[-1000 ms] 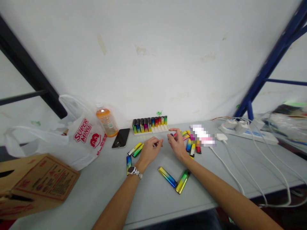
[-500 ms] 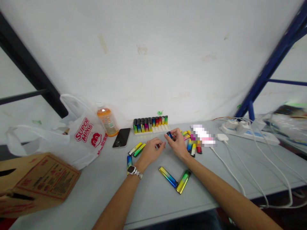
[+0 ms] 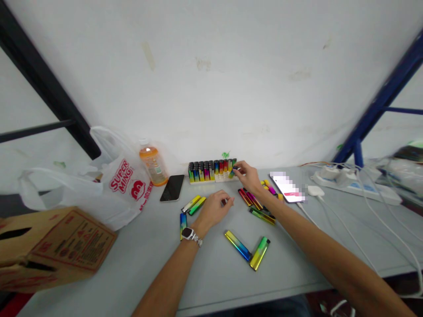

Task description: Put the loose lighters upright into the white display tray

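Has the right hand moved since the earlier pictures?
Yes. Judged against the white rack, the right hand has moved forward, toward the wall, to the rack's right end.

Soft, even light; phone screen point(image 3: 284, 186) bright, partly pixelated; edges stretched, far right blurred.

– What's covered on the right?
– Part of the lighter pile point(image 3: 254, 199), by the right forearm point(image 3: 307, 240); the right hand point(image 3: 248, 177) hides some of its held lighter point(image 3: 231, 173)
– Anything cut off?
– The cardboard box point(image 3: 62, 246), left; the right-side phone's point(image 3: 287, 187) screen is pixelated
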